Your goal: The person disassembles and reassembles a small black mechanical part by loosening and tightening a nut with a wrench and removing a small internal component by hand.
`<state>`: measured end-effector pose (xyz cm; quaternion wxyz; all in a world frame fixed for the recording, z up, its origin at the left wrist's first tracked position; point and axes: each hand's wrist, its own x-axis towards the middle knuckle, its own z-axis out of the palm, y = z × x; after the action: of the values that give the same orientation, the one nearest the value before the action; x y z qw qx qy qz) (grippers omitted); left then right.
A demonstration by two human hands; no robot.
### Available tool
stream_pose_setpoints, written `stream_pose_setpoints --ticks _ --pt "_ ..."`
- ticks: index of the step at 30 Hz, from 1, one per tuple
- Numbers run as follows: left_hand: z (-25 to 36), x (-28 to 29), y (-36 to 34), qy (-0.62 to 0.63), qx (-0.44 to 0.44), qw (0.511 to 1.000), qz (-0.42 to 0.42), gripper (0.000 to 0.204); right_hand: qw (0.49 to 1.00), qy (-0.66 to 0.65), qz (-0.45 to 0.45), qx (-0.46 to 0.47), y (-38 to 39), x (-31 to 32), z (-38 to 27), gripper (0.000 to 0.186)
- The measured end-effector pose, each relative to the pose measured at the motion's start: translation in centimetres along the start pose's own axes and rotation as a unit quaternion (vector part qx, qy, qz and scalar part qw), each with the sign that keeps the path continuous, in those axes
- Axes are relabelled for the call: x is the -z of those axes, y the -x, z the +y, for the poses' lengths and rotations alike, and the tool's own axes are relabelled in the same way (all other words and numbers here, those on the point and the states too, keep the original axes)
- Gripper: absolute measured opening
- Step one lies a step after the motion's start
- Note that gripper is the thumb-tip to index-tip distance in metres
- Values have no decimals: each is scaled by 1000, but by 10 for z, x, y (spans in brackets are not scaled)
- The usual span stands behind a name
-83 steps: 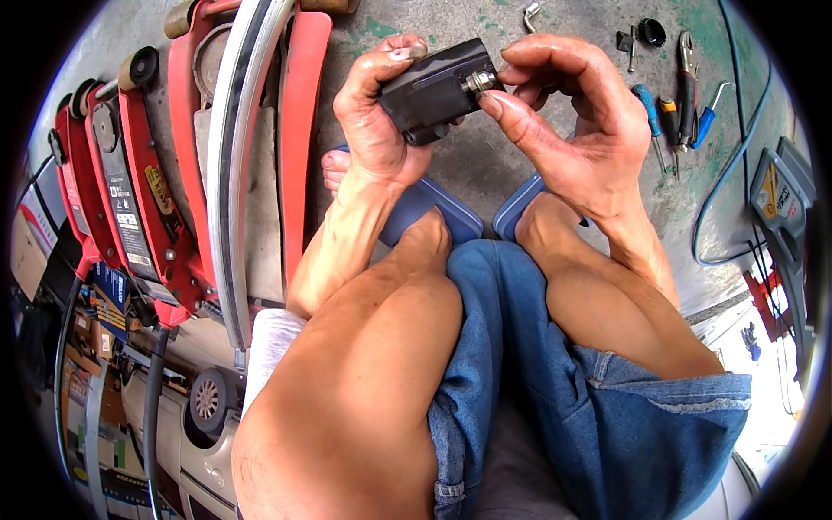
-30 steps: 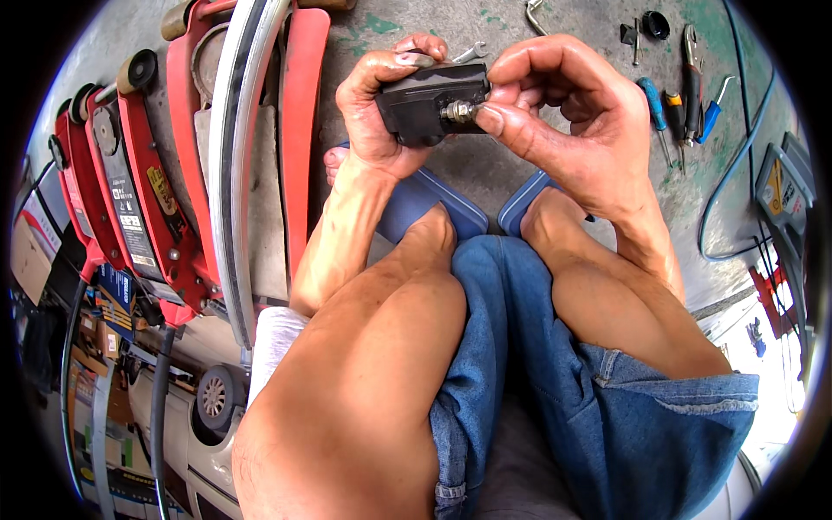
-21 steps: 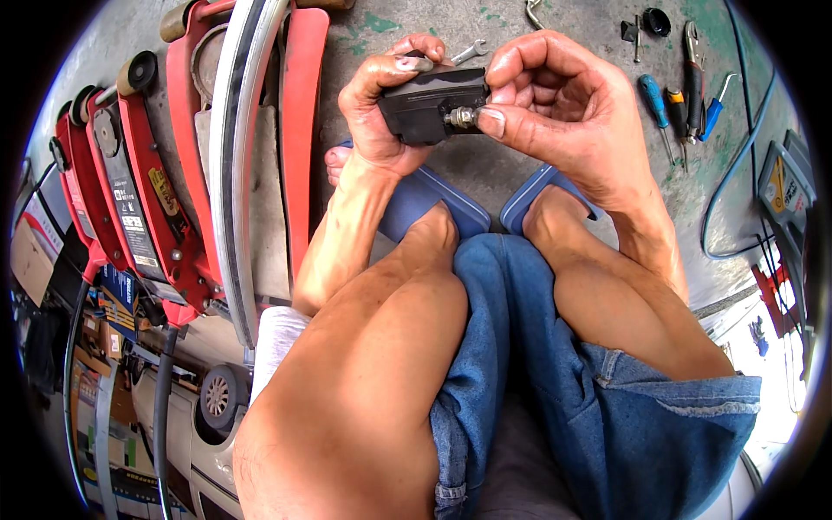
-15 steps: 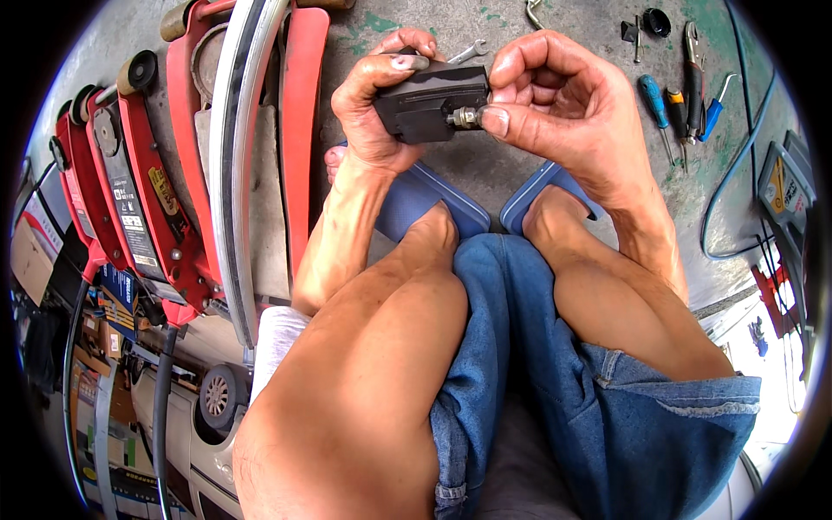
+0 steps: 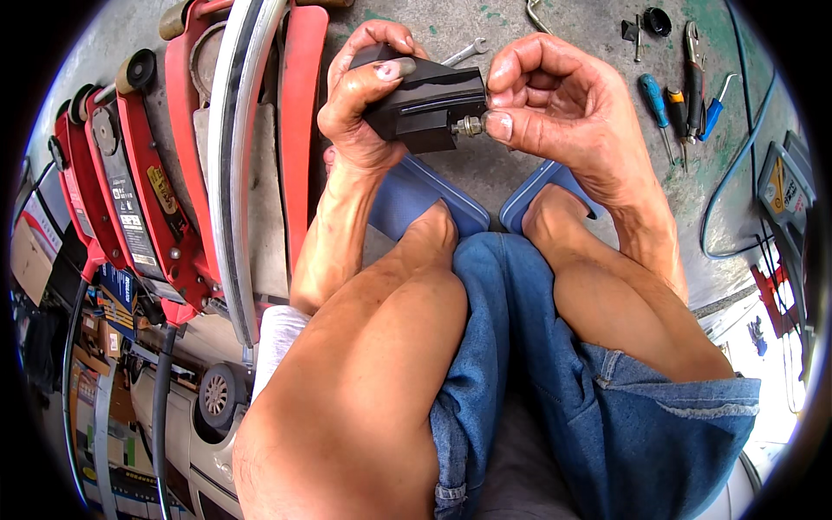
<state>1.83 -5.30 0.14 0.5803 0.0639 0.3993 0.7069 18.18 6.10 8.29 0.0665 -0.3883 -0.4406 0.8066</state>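
Observation:
My left hand point(image 5: 354, 121) is closed round a black block-shaped housing point(image 5: 429, 94), its thumb across the top. From the housing's right side sticks a small threaded metal stud with nuts on it point(image 5: 468, 126). The thumb and fingers of my right hand point(image 5: 576, 108) pinch together at the stud's outer end; the fingertips partly hide that end. Behind the housing, an open-ended wrench point(image 5: 466, 52) lies on the concrete floor.
Red floor jacks point(image 5: 156, 186) and a curved silver strip point(image 5: 232, 165) stand close at my left. To the right lie a blue screwdriver point(image 5: 654, 100), pliers point(image 5: 692, 78), a blue-handled hook pick point(image 5: 715, 113) and a round black cap point(image 5: 657, 22). A blue hose point(image 5: 706, 212) curves past them.
My left hand has shifted slightly left with the housing and tilted it, so more of the metal stud shows. My right hand has barely moved.

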Motion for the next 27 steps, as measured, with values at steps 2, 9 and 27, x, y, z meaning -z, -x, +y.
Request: stream_pose_setpoints --ticks 2,9,27 --pt "0 0 -1 -9 -11 1000 2 36 1000 1 2 9 0 1 1 31" --pt "1 -2 -1 -28 -26 999 6 35 1000 -13 -2 -18 0 2 -2 30" --pt "9 -5 2 -62 -22 998 22 35 1000 -10 -4 -19 -2 0 -1 28"
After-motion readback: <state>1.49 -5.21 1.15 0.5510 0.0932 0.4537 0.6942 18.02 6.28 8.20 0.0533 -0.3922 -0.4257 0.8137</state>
